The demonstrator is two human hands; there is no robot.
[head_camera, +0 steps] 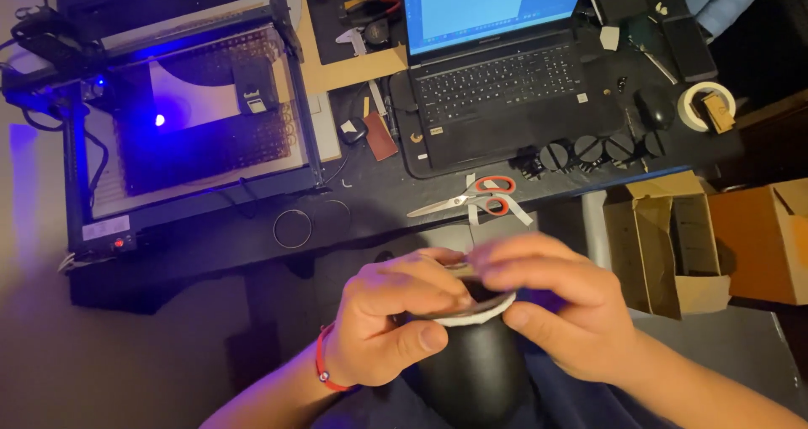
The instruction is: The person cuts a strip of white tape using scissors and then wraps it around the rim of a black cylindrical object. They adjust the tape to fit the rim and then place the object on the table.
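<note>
Both hands meet low in the middle of the view, around a dark cylinder (pixel 471 366) with a pale rim at its top. My left hand (pixel 391 320) wraps the cylinder's upper left side, thumb pressed on the dark wall; a red band circles that wrist. My right hand (pixel 560 303) covers the top and right of the rim, fingers bent over it. A small flat piece sits between the fingertips on the rim, mostly hidden. The cylinder rests in my lap, below the desk's front edge.
A laser engraver frame (pixel 189 109) with a blue glow fills the left of the black desk (pixel 370 219). Behind sits an open laptop (pixel 497 67); red-handled scissors (pixel 475 200), a wire ring (pixel 292 227), a mouse (pixel 652 107) and a tape roll (pixel 705 105) lie around. Open cardboard boxes (pixel 673 244) stand at right.
</note>
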